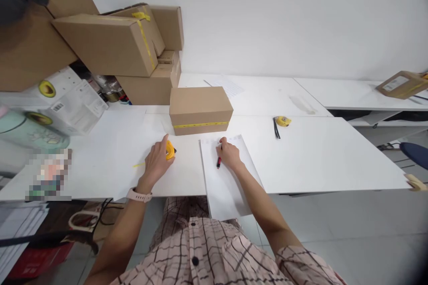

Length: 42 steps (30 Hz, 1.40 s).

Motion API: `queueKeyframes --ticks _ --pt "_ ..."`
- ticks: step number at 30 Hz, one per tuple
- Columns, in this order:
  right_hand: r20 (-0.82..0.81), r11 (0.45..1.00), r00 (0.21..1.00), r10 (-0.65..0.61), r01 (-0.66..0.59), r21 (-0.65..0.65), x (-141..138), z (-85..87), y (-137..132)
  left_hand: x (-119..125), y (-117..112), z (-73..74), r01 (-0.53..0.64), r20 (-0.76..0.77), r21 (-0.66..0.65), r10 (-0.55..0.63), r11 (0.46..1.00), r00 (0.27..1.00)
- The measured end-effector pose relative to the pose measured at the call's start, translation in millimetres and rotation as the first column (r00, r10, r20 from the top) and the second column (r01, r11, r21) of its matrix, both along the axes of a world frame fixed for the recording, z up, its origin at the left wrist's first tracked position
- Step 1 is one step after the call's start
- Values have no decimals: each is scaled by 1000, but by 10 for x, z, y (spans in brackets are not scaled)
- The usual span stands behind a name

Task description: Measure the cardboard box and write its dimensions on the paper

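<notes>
My left hand (156, 161) is closed around a yellow tape measure (170, 150) that rests on the white table (317, 156); a short length of yellow tape sticks out to its left. My right hand (228, 153) grips a red pen (218, 161) with its tip on a white sheet of paper (224, 182) that overhangs the table's front edge. Just beyond both hands stands a small cardboard box (199, 109) with a yellow tape band along its front.
A second yellow tape measure (281, 121) with a black strap lies to the right. Stacked cardboard boxes (110, 44) and printed cartons (72, 102) fill the back left. Another box (399, 83) sits on the far right table. A loose paper (224, 85) lies behind.
</notes>
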State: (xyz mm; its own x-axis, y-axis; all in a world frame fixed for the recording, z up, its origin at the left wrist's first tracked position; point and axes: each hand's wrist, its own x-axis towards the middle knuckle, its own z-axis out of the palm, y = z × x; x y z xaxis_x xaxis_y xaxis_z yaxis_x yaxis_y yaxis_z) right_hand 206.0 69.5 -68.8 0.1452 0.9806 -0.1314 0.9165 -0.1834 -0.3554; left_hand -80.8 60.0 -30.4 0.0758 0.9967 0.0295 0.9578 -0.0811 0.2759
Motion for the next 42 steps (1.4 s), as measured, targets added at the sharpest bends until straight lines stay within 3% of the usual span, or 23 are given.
queueKeyframes --ticks 3,5,6,7,9,10,12,15,17,20,22,27,35,42 --pt "-127 999 991 36 -31 38 37 -43 -9 -91 116 -107 12 -81 -44 -15 999 997" --pt "-449 995 892 52 -10 95 140 -36 -39 -107 127 -163 42 -118 1 -42 999 992" --pt "-645 994 762 64 9 109 208 -16 -58 -83 118 -188 67 -128 54 -60 996 990" --pt "-809 994 583 74 24 108 278 17 -78 -31 101 -214 103 -124 116 -88 988 988" --pt "-972 995 218 87 23 95 401 113 -121 167 52 -280 211 -63 221 -202 952 977" --pt "-991 995 93 95 13 97 442 170 -139 308 24 -324 284 -15 250 -290 926 957" --pt "-993 993 -21 116 4 116 461 272 -154 637 -22 -435 447 68 258 -477 857 876" --pt "-991 990 17 133 40 133 329 314 -79 1095 -49 -635 590 108 190 -614 785 782" --pt "-985 982 131 111 136 129 176 237 46 1280 -42 -753 597 114 134 -611 791 783" --pt "-957 934 287 27 335 127 -27 14 278 1361 -28 -850 576 112 110 -586 810 803" --pt "-947 921 320 12 366 135 -95 -138 396 1340 -29 -851 574 108 115 -585 811 804" --pt "-928 958 361 95 220 184 -55 -332 442 1294 -48 -753 582 119 94 -589 808 799" --pt "-852 915 494 173 239 324 -9 -421 429 1336 -23 -683 560 108 109 -570 821 815" --pt "-845 927 522 115 249 280 -41 -386 405 1352 -26 -697 557 85 143 -570 818 817"
